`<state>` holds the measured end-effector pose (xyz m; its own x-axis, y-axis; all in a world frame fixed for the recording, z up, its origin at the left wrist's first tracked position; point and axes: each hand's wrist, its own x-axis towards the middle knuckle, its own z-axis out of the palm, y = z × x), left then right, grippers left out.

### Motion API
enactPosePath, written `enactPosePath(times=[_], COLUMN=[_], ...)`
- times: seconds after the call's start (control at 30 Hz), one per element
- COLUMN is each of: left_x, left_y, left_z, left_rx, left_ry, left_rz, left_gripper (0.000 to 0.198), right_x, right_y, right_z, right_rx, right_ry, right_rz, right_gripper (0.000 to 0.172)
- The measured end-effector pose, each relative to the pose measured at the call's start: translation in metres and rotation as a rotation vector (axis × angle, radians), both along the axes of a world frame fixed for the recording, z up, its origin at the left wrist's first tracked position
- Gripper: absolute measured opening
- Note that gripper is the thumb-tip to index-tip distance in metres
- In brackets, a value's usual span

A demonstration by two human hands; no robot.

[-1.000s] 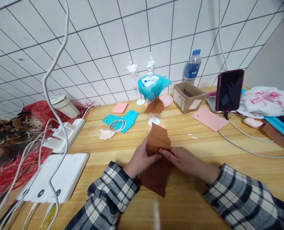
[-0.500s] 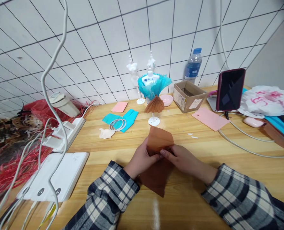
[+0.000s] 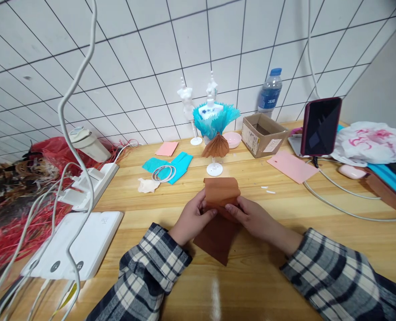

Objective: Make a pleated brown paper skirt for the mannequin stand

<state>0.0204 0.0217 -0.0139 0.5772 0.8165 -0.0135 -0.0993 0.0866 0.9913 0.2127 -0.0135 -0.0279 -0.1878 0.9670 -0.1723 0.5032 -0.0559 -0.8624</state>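
Between my two hands is a sheet of brown crepe-like paper, its upper part curled over and its darker lower end hanging to a point toward me. My left hand grips the left edge, thumb on the front and fingers behind. On the right edge, my right hand pinches the sheet the same way. Just beyond the paper stands a small white mannequin dressed in a turquoise frilled piece and a brown pleated skirt.
Turquoise paper with white rings lies left of the mannequin. A cardboard box, water bottle, pink sheet and phone stand or lie to the right. A power strip and white box with cables sit left.
My hands have moved slightly apart along the sheet, the thumbs no longer meeting. The brown paper's upper part is now more upright and its lower tip sits a little higher.
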Motion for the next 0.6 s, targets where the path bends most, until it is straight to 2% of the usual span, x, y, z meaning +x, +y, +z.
enactPosePath(times=[0.17, 0.6], left_x=[0.0008, 0.0018], left_y=[-0.0007, -0.0043], left_z=[-0.0013, -0.0049], left_rx=[-0.063, -0.008], left_ry=[0.000, 0.140], left_rz=[-0.011, 0.041], left_gripper=[0.049, 0.047], right_x=[0.0026, 0.0021], right_y=[-0.0004, -0.0007], right_z=[0.0019, 0.0017], right_rx=[-0.009, -0.007], right_ry=[-0.045, -0.075], right_rz=[0.028, 0.046], right_gripper=[0.039, 0.039])
